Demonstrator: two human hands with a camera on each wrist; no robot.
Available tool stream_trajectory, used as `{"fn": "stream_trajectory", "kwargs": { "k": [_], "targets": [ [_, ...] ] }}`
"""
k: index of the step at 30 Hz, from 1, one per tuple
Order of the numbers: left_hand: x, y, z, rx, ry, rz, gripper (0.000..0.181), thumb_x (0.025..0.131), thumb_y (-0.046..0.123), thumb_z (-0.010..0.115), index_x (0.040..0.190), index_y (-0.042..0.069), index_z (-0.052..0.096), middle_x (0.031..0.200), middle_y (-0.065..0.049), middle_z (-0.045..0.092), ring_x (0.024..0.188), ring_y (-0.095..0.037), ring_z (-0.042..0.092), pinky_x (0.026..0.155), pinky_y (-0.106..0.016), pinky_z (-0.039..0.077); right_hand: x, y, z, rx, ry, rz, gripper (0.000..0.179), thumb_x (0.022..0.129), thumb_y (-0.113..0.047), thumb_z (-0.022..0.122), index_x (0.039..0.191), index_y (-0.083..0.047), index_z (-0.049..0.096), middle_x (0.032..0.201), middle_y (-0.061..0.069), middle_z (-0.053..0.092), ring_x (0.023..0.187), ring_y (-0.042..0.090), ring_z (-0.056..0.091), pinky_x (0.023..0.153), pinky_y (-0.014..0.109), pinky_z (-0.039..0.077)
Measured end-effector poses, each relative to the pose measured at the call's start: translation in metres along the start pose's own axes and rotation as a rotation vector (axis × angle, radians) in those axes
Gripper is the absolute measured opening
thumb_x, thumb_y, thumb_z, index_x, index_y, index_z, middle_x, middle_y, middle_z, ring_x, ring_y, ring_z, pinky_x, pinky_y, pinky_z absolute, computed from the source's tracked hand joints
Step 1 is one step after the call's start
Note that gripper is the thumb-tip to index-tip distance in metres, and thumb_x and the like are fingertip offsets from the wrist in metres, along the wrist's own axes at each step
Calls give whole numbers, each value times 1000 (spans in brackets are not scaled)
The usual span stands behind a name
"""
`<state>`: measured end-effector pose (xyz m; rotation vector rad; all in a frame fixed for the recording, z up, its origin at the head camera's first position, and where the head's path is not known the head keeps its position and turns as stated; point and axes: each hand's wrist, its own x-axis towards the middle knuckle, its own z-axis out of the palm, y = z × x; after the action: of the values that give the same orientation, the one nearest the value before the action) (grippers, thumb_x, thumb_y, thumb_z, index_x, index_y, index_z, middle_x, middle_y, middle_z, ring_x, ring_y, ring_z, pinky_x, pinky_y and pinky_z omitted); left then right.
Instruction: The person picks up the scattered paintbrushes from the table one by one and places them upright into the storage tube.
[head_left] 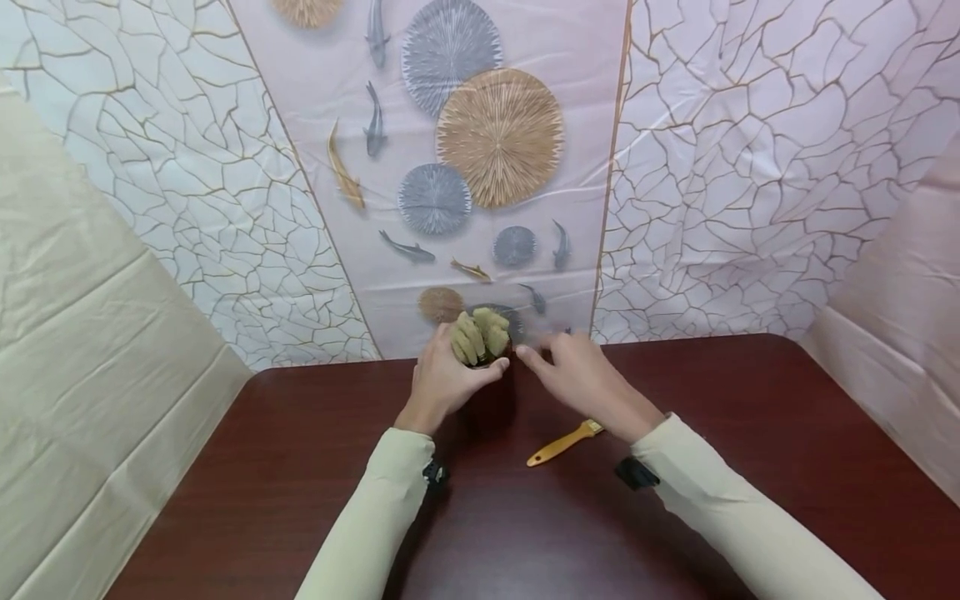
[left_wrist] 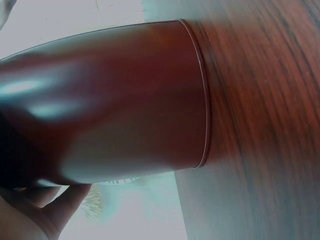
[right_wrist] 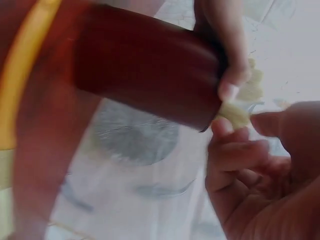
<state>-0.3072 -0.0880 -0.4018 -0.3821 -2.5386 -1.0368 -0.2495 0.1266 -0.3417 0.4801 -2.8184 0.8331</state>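
Note:
A dark red-brown cylindrical container (left_wrist: 135, 100) stands upright at the table's far side. Yellow-green lumpy pieces (head_left: 480, 335) stick up out of its mouth; their kind is not plain. My left hand (head_left: 442, 375) grips the container's upper part, its thumb near the rim and its fingers round the far side. My right hand (head_left: 573, 362) is just right of the rim, blurred. In the right wrist view its thumb and forefinger stand apart, with a yellow-green piece (right_wrist: 234, 114) showing between or behind them. Contact with that piece is unclear, and the head view shows a small gap.
A flat brush with a yellow handle (head_left: 558, 446) lies on the dark red wooden table (head_left: 315, 492), below the right forearm. A patterned cloth (head_left: 675, 208) hangs close behind the table's far edge. Cream cloth (head_left: 112, 375) hangs along the left side.

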Motion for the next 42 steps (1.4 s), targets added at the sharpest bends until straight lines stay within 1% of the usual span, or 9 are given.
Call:
{"fn": "stream_trajectory", "kwargs": {
  "k": [6, 9, 17, 25, 27, 31, 35, 38, 42],
  "targets": [
    [1, -1, -1, -5, 12, 0, 78, 70, 65, 85, 133, 23, 65, 116, 5, 64, 110, -24, 67, 89, -51, 55, -32, 32, 12, -86, -284, 79, 27, 105, -33, 67, 113, -7, 73, 84, 0, 68, 65, 15, 59, 63, 36, 49],
    [0, -2, 0, -10, 17, 0, 78, 70, 64, 85, 132, 22, 65, 115, 5, 64, 110, -24, 67, 89, -51, 55, -44, 47, 20, -121, -363, 84, 26, 102, -31, 71, 115, -9, 73, 91, 1, 72, 71, 16, 59, 66, 38, 50],
    [-1, -3, 2, -11, 4, -3, 76, 69, 64, 85, 130, 22, 65, 116, 4, 64, 109, -23, 66, 89, -50, 55, -63, 70, 31, -107, -303, 64, 21, 98, -21, 76, 112, -6, 76, 78, -2, 62, 68, 17, 46, 55, 29, 36],
    [-4, -3, 4, -13, 10, -5, 75, 68, 64, 85, 128, 22, 66, 114, 5, 64, 108, -23, 67, 86, -50, 55, -75, 90, 20, -68, -336, 38, 13, 97, -13, 75, 109, -10, 77, 93, -1, 67, 72, 14, 52, 62, 31, 44],
    [-4, -2, 4, -12, 14, -3, 76, 68, 65, 85, 128, 23, 67, 113, 6, 64, 108, -23, 67, 86, -50, 55, -77, 95, 15, -39, -343, 18, 16, 99, -14, 74, 113, -9, 77, 89, -3, 67, 70, 12, 50, 63, 31, 44],
    [-4, -1, 4, -14, 8, -1, 78, 68, 66, 84, 130, 22, 66, 115, 6, 64, 109, -24, 67, 87, -51, 55, -83, 103, 8, 21, -258, -1, 16, 100, -15, 72, 114, -8, 78, 84, -4, 68, 65, 9, 51, 60, 29, 43],
    [-4, 0, 0, -22, 6, -1, 80, 70, 64, 85, 134, 21, 64, 119, 5, 64, 111, -25, 67, 89, -52, 55, -86, 107, 5, 94, -161, 111, 13, 101, -16, 71, 109, -7, 75, 79, 0, 69, 57, 11, 58, 52, 31, 49],
    [-3, 0, -1, -22, 7, 3, 81, 70, 63, 86, 135, 20, 64, 119, 4, 64, 111, -25, 67, 90, -52, 54, -86, 110, 6, 182, -166, 243, 20, 103, -20, 68, 109, -1, 71, 74, 5, 65, 52, 16, 60, 48, 34, 53],
    [-2, 1, 0, -25, 9, 11, 81, 69, 63, 86, 135, 21, 65, 118, 3, 64, 111, -25, 67, 90, -51, 55, -84, 114, 8, 254, -199, 358, 29, 104, -25, 68, 99, 3, 69, 73, 9, 65, 55, 18, 66, 52, 35, 58]
  ]
}}
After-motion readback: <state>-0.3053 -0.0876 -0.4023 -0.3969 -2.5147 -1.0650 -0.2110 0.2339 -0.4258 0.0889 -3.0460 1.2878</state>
